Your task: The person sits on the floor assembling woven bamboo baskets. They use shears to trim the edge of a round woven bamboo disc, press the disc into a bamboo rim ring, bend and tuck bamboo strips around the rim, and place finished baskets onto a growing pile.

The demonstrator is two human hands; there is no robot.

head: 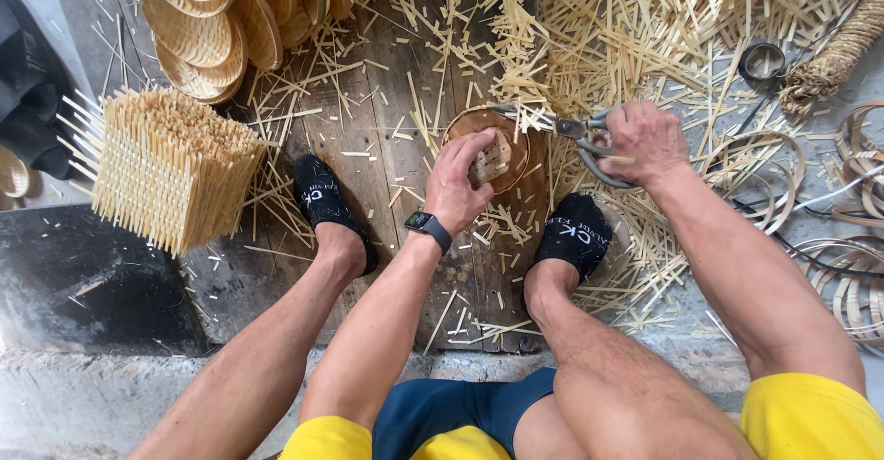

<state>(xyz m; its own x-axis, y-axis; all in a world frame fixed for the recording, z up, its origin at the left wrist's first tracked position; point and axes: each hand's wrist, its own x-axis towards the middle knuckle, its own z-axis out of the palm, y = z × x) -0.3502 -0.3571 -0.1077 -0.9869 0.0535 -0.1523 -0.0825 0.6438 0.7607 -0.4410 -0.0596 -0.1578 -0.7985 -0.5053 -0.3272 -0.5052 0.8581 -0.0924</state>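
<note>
Small round basket [486, 151] on the plank floor [387, 147] between the two feet, rim ringed with a bamboo hoop, uncut strip ends poking past it. Left hand [459, 182] pressed on the woven middle, fingers [475, 150] clamped down on the basket. Right hand [645, 139] clenched round the shears [571, 130], blades at the far rim, probably partly open, though hard to read. Offcuts [589, 36] strewn all about; finished trays [221, 18] stacked top left, square woven blanks [161, 170] beside. Risks: blades close to left fingertips; a slip of the hold could nick the hoop or cut the weave short
</note>
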